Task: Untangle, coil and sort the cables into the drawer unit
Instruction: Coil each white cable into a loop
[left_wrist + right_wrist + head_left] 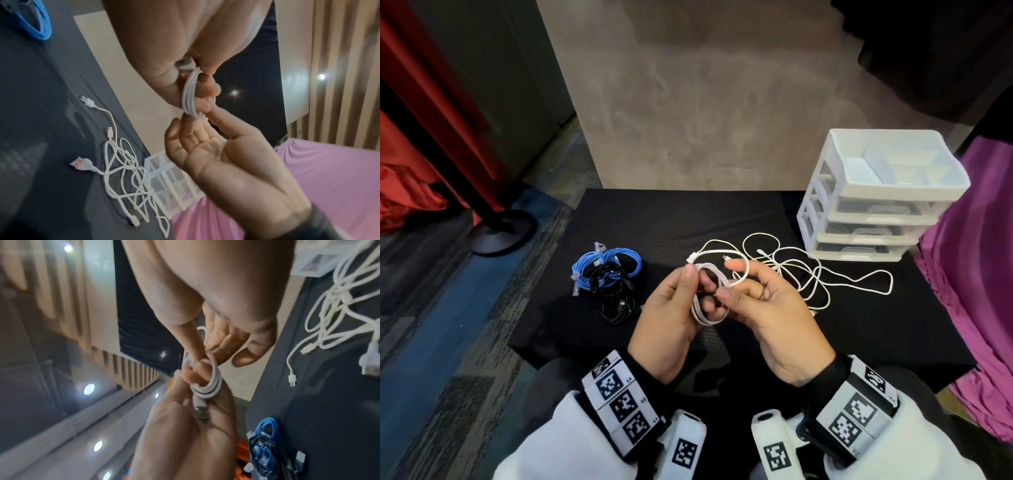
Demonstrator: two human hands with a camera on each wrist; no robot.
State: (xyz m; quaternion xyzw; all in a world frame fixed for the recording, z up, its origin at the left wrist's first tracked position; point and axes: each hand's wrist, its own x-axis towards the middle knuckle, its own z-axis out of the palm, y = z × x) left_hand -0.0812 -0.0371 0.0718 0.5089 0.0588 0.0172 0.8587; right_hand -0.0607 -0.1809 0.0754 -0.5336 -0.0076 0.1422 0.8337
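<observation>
White cable coil point(708, 298) half-hidden between left hand point(671, 329) and right hand point(774, 318).

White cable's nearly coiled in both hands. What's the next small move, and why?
Probably wrap the last free end around the white coil. The left hand pinches the loops while the right hand holds the remaining loop, its small plug loose at the fingertips. All three drawers of the drawer unit look closed, so stowing comes after.
</observation>
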